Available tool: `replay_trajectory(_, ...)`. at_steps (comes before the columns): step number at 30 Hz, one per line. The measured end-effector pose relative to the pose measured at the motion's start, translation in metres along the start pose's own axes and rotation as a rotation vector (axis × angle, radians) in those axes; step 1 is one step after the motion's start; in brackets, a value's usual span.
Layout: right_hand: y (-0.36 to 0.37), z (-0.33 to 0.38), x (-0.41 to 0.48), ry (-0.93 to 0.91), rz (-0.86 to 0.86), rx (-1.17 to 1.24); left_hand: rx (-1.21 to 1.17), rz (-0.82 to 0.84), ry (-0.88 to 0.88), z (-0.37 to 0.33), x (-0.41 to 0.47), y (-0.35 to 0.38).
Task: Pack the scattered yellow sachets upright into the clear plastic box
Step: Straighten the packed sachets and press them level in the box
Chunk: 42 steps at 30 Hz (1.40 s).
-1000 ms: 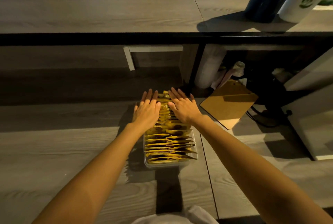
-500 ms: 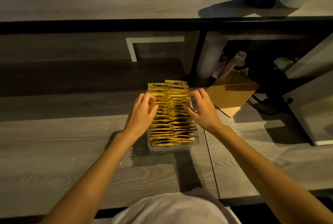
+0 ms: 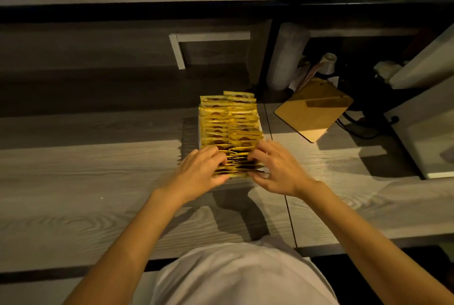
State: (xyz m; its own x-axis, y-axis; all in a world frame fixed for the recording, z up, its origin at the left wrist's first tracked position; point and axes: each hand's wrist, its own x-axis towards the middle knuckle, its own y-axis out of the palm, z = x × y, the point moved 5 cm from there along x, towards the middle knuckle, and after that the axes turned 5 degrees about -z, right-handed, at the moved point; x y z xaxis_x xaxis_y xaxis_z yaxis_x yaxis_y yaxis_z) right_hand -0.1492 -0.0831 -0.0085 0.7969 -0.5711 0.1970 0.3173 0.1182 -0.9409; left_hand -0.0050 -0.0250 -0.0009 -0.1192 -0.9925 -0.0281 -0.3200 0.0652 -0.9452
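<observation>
We are nearing the end, as we judge it: the yellow sachets (image 3: 228, 120) are standing on edge in two tight rows inside the clear plastic box (image 3: 199, 132), which is sitting on the worktop (image 3: 98, 182) just ahead of us, and we are seeing none lying loose around it. Our left hand (image 3: 201, 169) and right hand (image 3: 277, 172) are working at the near end, each grip curling onto the sachets there. What is left looks like squaring up this end. We are counting one box, two rows and two hands. The sachets are overlapping too closely for an exact count, though we are judging well over twenty.
</observation>
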Motion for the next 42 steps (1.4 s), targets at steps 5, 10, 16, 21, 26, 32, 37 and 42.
replay_trajectory(5,0.007,0.003,-0.006,-0.05,0.042,-0.109,0.121,0.065,-0.062,-0.001,-0.004,0.007)
replay_trajectory(10,0.012,0.002,0.0,-0.011,0.132,-0.205,0.015,0.234,-0.139,0.005,0.001,0.015)
replay_trajectory(16,0.017,-0.012,0.019,0.137,0.284,-0.093,-0.151,0.298,-0.189,0.02,0.022,0.013)
replay_trajectory(21,0.005,-0.011,0.028,0.123,0.347,0.033,-0.137,0.404,-0.179,0.027,0.029,0.011)
replay_trajectory(26,0.019,-0.003,0.003,0.111,0.468,-0.073,-0.048,0.504,-0.124,0.015,0.013,0.031)
replay_trajectory(32,-0.001,-0.001,0.012,0.277,0.389,0.264,-0.142,0.361,-0.216,0.001,0.019,-0.001)
replay_trajectory(37,-0.018,-0.013,0.025,0.309,0.188,0.146,0.011,0.041,-0.117,0.006,0.025,-0.028)
replay_trajectory(42,-0.013,-0.005,0.029,0.154,0.124,-0.005,0.043,0.006,-0.042,0.01,0.025,-0.016)
